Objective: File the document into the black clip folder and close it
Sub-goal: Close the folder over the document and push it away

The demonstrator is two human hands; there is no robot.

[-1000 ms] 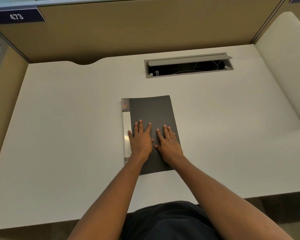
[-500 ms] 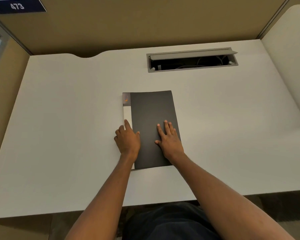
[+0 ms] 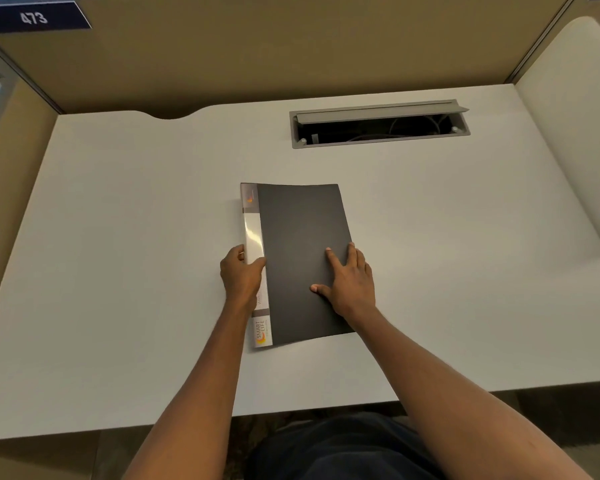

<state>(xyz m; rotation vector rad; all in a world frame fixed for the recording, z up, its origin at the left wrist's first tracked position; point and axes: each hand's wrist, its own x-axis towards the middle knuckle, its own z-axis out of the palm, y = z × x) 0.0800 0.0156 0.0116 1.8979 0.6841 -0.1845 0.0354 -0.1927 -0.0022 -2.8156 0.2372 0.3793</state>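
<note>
The black clip folder (image 3: 300, 244) lies closed on the white desk (image 3: 118, 258), its cover bowed up slightly at the far edge. A clear spine strip with a printed label runs along its left side. My left hand (image 3: 240, 277) grips that spine edge, thumb on top and fingers curled around the side. My right hand (image 3: 350, 284) rests flat on the cover near the right edge, fingers spread. No document shows outside the folder.
A grey cable hatch (image 3: 378, 124) stands open at the back right of the desk, with wires inside. Tan partition walls (image 3: 291, 46) enclose the desk at the back and left. A white side panel (image 3: 582, 133) rises on the right. My dark-clothed lap (image 3: 340, 448) is below the front edge.
My left hand slid off the cover to the spine edge and closed around it. My right hand moved toward the cover's right edge. The folder's far end has risen slightly.
</note>
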